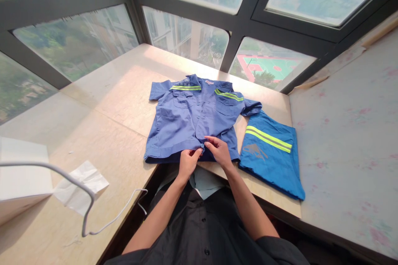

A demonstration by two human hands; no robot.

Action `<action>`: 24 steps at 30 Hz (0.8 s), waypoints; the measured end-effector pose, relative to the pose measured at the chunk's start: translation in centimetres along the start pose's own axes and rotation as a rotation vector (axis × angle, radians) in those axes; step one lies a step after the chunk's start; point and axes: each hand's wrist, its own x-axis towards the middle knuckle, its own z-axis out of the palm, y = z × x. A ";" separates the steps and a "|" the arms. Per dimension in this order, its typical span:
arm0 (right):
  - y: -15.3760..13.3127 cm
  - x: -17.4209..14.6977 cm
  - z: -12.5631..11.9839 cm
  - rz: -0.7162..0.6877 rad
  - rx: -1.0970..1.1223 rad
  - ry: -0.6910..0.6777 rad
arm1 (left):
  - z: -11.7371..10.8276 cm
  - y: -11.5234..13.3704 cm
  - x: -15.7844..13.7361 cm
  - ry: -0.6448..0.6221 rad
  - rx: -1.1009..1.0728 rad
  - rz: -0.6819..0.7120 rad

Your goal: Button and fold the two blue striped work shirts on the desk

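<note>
While both hands work the front hem, the blue short-sleeved work shirt (pixel 174 122) lies face up on the beige ledge (pixel 124 149), collar toward the windows (pixel 186 29), hem at the person's edge. Containers: white box (pixel 23 169) at far left, cut off by frame, interior not visible. Shirt has two flapped chest pockets (pixel 183 95), flaps down, contents can't be told; yellow-green reflective strips run above them. Left hand (pixel 188 163): thumb and index pinching the hem beside a small button (pixel 202 146), other fingers curled under, palm turned inward. Right hand (pixel 220 152): thumb and index pinching the front edge at the same button, slightly higher, back of hand up. Fingertips of both near each other, forearms angled in from the lower corners, forming a V. Right of the shirt, partly under its sleeve: brighter blue folded garment (pixel 280 174) with a double reflective band and grey print. On the left side of the ledge, a crumpled white paper sheet (pixel 90 176) beside the box, grey-white cable (pixel 88 215) bending across it.
</note>
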 end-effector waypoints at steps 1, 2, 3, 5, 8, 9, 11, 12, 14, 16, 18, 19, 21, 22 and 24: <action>0.1 -0.1 0.0 0.003 0.005 -0.006 | 0.0 0.0 0.0 -0.009 0.019 0.008; 0.2 -0.2 0.0 0.004 0.008 -0.009 | -0.1 0.1 -0.1 -0.016 0.038 0.015; 0.2 -0.2 0.0 0.006 0.008 -0.010 | -0.1 0.2 -0.1 -0.020 0.058 0.022; 0.3 -0.3 0.0 0.015 0.008 -0.010 | -0.2 0.4 -0.2 -0.024 0.090 0.032; 0.2 -0.4 0.0 0.021 0.013 -0.009 | -0.2 0.6 -0.4 -0.017 0.108 0.020; 0.1 -0.4 0.0 0.021 0.016 -0.011 | -0.1 0.7 -0.4 -0.014 0.107 0.012; 0.0 -0.4 0.0 0.018 0.019 -0.018 | 0.0 0.9 -0.5 -0.020 0.088 -0.003; -0.1 -0.4 0.0 0.017 0.016 -0.022 | 0.0 0.9 -0.6 -0.025 0.072 -0.008; -0.1 -0.3 -0.1 0.014 0.005 -0.034 | 0.1 1.1 -0.6 -0.027 0.043 -0.012; -0.1 -0.3 -0.2 0.009 -0.003 -0.050 | 0.0 1.1 -0.6 -0.005 0.047 -0.002; -0.2 -0.3 -0.3 0.000 -0.014 -0.065 | -0.1 0.9 -0.5 0.020 0.075 0.017; -0.3 -0.4 -0.3 -0.007 -0.025 -0.068 | -0.2 0.8 -0.5 0.026 0.086 0.027; -0.7 -0.6 -0.4 -0.030 -0.060 -0.072 | -0.4 0.5 -0.4 0.029 0.097 0.040; -1.0 -0.8 -0.5 -0.047 -0.085 -0.079 | -0.5 0.3 -0.3 0.029 0.097 0.043; -1.7 -1.3 -0.6 -0.093 -0.138 -0.111 | -0.7 -0.1 -0.2 0.040 0.085 0.045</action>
